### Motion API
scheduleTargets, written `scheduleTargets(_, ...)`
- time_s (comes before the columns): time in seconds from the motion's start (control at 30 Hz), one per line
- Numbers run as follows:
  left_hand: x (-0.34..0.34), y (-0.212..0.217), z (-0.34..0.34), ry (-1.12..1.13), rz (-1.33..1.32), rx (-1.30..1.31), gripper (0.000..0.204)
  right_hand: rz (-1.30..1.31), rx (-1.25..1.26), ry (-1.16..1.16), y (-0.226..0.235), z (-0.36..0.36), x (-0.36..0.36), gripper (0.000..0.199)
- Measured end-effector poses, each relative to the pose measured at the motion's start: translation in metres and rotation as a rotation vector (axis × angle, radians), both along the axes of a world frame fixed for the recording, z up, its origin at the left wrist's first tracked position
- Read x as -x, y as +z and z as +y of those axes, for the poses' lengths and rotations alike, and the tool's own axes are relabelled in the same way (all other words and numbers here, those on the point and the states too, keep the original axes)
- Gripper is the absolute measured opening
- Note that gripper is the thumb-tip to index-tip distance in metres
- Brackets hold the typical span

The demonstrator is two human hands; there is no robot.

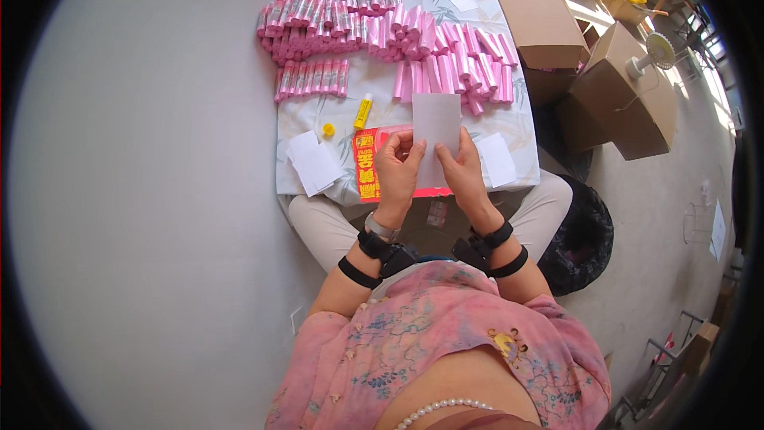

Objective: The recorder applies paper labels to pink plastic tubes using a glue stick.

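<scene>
Both my hands hold a white paper slip [437,115] upright by its lower part, over the near edge of the table. My left hand [399,169] pinches its left side, and my right hand [464,171] grips the right side with the thumb on the paper's face. Beneath the hands lies a red and yellow printed sheet [365,163], partly hidden. A yellow glue stick [363,111] rests beyond my left hand, and its yellow cap [329,130] is off beside it. White papers lie to the left [312,161] and another white sheet [497,159] to the right.
Pink rolls [430,76] are heaped across the far part of the table [517,123]. At the left, a row of labelled pink rolls [312,80] sits before a larger stack [306,20]. Cardboard boxes [621,103] and a small fan [659,51] stand at the right, near a black bag [585,243].
</scene>
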State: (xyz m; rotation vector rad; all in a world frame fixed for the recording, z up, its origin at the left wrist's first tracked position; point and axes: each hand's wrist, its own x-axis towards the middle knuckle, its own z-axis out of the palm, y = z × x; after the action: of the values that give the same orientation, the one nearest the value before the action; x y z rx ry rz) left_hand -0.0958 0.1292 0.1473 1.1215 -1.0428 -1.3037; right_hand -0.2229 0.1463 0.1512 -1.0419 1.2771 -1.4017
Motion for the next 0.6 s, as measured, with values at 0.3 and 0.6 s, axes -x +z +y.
scheduleTargets(0.3,0.003,-0.111,-0.002,0.148,-0.189,-0.151,0.016,0.347,-0.176,0.088,-0.112,-0.010,0.006,0.038)
scheduleTargets(0.6,0.002,-0.187,-0.011,0.126,-0.548,-0.253,0.021,0.685,-0.229,-0.068,-0.192,-0.012,0.008,0.031)
